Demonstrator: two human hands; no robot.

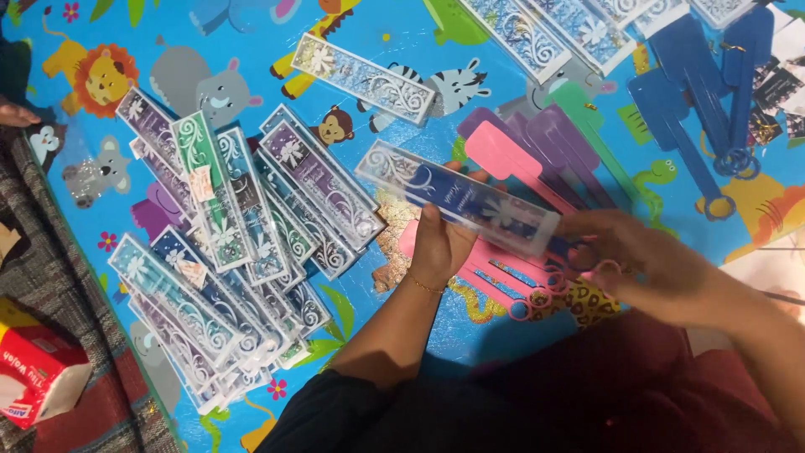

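Hands over animal-print mat [402,33]: left hand [440,243] grips clear sleeve [457,197] from below; right hand [646,256] pinches blue paddle's [579,252] ring end.

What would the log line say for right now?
left hand: holds clear sleeve | right hand: at sleeve's end, on blue comb | below: pink combs

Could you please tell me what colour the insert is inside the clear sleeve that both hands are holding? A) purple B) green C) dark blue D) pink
C: the clear sleeve, held between the left hand and the right hand, shows a dark blue insert with white floral print.
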